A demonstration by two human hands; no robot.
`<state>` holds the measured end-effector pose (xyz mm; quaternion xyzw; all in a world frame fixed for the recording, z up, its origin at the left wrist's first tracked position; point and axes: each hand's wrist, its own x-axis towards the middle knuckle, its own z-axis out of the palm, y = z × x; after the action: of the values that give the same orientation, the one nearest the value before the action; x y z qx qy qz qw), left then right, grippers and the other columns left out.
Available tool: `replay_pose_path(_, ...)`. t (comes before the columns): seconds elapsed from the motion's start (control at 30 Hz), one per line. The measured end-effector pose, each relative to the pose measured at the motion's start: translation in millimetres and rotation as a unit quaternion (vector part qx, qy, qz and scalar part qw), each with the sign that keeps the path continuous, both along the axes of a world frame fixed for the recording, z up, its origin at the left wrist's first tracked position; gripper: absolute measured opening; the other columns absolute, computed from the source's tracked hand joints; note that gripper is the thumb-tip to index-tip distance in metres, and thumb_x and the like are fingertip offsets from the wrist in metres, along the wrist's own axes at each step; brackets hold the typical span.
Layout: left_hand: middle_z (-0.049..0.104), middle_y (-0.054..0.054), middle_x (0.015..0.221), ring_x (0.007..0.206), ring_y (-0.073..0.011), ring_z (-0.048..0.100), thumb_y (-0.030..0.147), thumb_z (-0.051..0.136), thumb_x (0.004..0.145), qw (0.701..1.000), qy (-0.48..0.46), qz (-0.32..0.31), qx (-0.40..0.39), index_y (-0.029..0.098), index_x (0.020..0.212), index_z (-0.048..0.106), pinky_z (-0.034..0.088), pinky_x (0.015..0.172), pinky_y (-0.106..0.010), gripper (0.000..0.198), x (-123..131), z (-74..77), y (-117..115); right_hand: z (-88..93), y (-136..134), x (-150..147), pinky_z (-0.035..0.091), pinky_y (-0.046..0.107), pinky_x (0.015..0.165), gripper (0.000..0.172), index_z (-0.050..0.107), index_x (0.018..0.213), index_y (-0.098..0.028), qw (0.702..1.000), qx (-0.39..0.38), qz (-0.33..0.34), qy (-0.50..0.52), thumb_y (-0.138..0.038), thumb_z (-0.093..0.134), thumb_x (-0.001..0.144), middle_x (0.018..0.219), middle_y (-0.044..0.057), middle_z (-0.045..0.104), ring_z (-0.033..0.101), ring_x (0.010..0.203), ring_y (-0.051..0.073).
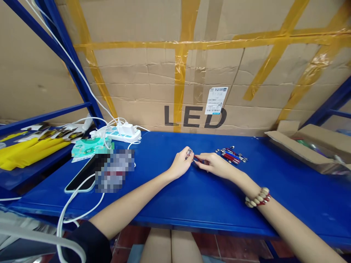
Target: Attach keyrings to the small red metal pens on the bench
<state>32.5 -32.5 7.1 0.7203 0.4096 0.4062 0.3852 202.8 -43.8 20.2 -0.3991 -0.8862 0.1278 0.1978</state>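
My left hand (181, 163) and my right hand (213, 164) meet over the blue shelf top (192, 193), fingertips almost touching. The left hand pinches a small silvery cylindrical part (189, 153). Between the right hand's fingers is a thin red pen-like piece (197, 160), its tip pointing at the left hand. Just behind the right hand lies a small pile of similar red, blue and silver little cylinders (231, 155). A beaded bracelet (257, 197) sits on my right wrist.
A phone (82, 174) on a white cable lies at the left, beside a blurred patch. A white power strip (120, 133) and a tissue pack (89, 147) sit behind it. An open cardboard box (309, 146) stands at the right. A large "LED" carton (192, 73) forms the back wall.
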Motion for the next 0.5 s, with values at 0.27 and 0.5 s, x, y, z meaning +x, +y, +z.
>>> replay_pose_path(0.27,0.04,0.005,0.058,0.054,-0.0079,0.037,0.019,0.046,0.084,1.0,-0.017,0.019,0.017,0.018,0.067,0.037,0.03,0.055,-0.021,0.019,0.3,-7.4,4.6,-6.0,1.1,-1.6,0.039,0.025,0.061,0.033,0.064,0.094,-0.017,1.0,0.01,-0.011,0.003,-0.04,0.041,0.091,0.077,0.005,0.062,0.054,0.064,0.015)
replay_pose_path(0.5,0.037,0.006,0.058,0.053,-0.0074,0.034,0.021,0.05,0.082,0.997,-0.083,0.01,-0.002,0.018,0.065,0.036,0.031,0.055,-0.021,0.022,2.2,-11.2,5.8,-5.4,-1.6,-4.6,0.039,0.026,0.063,0.031,0.063,0.096,-0.018,0.999,0.043,-0.027,0.002,-0.038,0.04,0.091,0.079,0.005,0.062,0.054,0.065,0.015)
